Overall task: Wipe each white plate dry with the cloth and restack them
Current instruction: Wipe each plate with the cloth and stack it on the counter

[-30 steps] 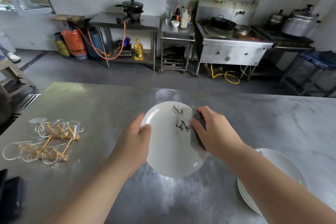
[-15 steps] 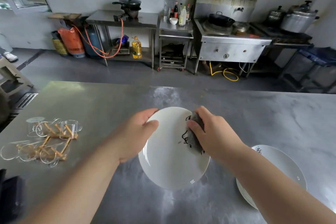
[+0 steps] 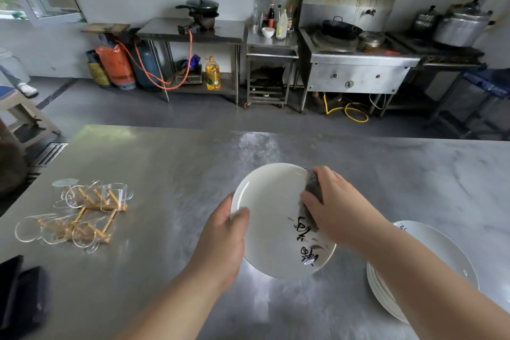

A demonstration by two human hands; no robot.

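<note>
A white plate (image 3: 271, 215) with black brush writing near its lower right rim is held tilted above the steel table. My left hand (image 3: 225, 237) grips its left rim, thumb on the face. My right hand (image 3: 335, 207) holds a dark grey cloth (image 3: 311, 190) and presses it against the plate's right side. A stack of white plates (image 3: 438, 251) sits on the table at the right, partly hidden by my right forearm.
The steel table (image 3: 171, 174) carries several glass cups on a wooden rack (image 3: 80, 215) at the left and a black object (image 3: 19, 292) at the near left edge. Across the floor stand a gas cylinder (image 3: 146, 63), shelving and a wok stove (image 3: 356, 63).
The plate has turned in my hands, so the writing moved from the upper middle to the lower right. My left hand shifted down the left rim. The cloth moved towards the upper right rim.
</note>
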